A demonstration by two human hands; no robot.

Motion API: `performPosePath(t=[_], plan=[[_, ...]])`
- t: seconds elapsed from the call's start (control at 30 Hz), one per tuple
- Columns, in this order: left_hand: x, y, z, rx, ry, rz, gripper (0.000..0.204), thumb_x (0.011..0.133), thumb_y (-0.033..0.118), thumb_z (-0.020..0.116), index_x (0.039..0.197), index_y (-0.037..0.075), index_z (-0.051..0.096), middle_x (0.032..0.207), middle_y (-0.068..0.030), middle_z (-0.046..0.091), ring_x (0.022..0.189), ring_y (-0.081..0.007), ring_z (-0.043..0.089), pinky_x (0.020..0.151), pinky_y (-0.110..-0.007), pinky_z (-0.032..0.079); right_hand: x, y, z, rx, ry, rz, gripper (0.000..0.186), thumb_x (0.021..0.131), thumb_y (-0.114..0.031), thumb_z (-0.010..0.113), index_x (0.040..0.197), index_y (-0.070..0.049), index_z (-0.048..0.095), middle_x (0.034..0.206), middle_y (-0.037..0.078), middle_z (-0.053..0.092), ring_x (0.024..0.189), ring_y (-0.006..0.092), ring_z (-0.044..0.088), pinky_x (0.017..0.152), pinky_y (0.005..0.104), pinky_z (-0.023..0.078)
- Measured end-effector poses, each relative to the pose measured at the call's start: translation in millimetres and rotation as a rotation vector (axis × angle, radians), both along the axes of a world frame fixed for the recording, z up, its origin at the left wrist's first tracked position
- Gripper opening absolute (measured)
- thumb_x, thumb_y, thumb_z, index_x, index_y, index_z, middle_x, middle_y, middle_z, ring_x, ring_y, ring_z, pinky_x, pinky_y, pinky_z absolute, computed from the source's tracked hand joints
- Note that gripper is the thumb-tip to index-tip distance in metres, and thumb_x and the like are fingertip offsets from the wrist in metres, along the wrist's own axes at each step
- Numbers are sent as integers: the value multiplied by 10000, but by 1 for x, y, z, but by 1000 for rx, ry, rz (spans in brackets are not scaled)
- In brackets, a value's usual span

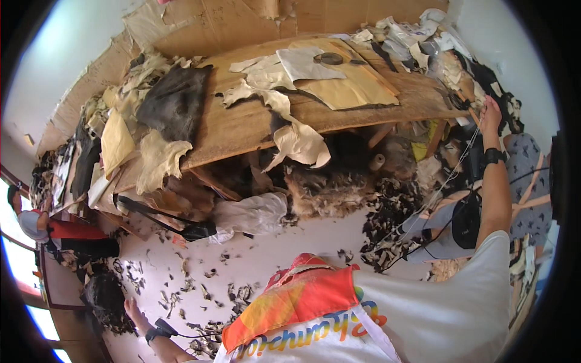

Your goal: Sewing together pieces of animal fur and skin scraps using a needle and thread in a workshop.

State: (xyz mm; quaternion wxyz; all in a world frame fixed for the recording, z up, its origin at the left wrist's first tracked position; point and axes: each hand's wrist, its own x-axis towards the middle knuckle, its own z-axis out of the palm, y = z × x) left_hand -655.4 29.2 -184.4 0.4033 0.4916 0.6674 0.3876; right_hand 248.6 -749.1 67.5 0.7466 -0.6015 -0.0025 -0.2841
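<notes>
We observe both hands well apart. The right hand is raised at the right end of the wooden tabletop, fingers pointing up. Thin pale cords run from just beside it down and leftward toward the floor; we cannot tell whether the fingers close on them. The left hand is low at the left, fingers extended in a loose, fairly wide grip, with nothing visible in it. A dark furry bundle lies just beside it; we cannot tell whether they touch. Each wrist bears a black band.

On the tabletop we record a dark hide left of centre, a cream scrap drooping over the front edge, and a tan sheet partly under a white sheet. A dark oval object rests at the white one's right side. Mixed offcuts heap up at the far right.

Below, we see a brown fur piece and a white plastic bag. Small dark scraps litter the pale floor. A co-worker in red and black is at the far left.
</notes>
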Motion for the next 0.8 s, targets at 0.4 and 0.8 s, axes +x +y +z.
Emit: performPosePath(t=[0.4, 0.8], plan=[[233, -32, 123, 65, 573, -952, 373, 697, 75, 690, 1043, 8, 567, 915, -104, 625, 752, -152, 591, 634, -272, 474, -53, 190, -73, -656, 351, 859, 94, 853, -115, 509, 877, -48, 570, 675, -45, 460, 495, 4, 329, 423, 153, 242], [480, 87, 320, 487, 972, -1472, 273, 642, 31, 688, 910, 35, 640, 835, -60, 648, 653, -122, 588, 558, -260, 471, -85, 293, 18, -696, 88, 658, 117, 856, -118, 513, 936, -39, 547, 704, -51, 449, 525, -6, 307, 456, 151, 228]])
